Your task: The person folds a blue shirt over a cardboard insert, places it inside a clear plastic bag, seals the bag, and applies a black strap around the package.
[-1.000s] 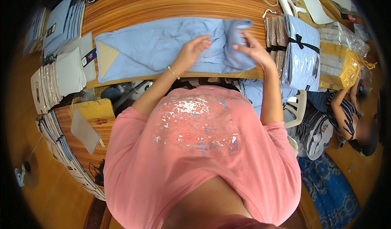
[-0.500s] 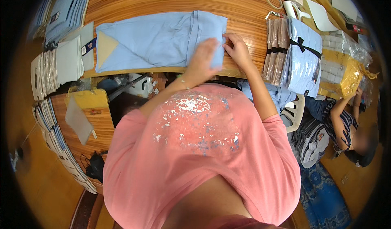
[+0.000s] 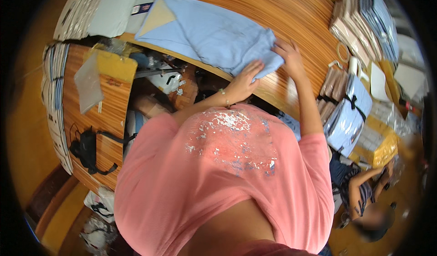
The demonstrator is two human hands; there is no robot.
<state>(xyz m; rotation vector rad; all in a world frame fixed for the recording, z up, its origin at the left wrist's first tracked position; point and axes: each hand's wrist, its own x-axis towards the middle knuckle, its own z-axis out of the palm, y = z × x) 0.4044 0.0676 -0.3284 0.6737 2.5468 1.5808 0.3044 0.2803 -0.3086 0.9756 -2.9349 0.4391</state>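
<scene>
Cloth (image 3: 216, 28) laid along worktop's (image 3: 309, 19) near edge; end touched by left hand (image 3: 246, 82), fingers outstretched; also by right hand (image 3: 290, 59), pinch indeterminable.

The left hand (image 3: 244, 82) has moved to the blue garment's (image 3: 214, 30) near right corner; rumples replace the crosswise fold at its right end; the view has turned.

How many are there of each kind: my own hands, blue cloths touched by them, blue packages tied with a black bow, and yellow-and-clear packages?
Your hands, left hand and right hand: 2
Blue cloth: 1
Blue package with black bow: 1
Yellow-and-clear package: 1
Total: 5
</scene>
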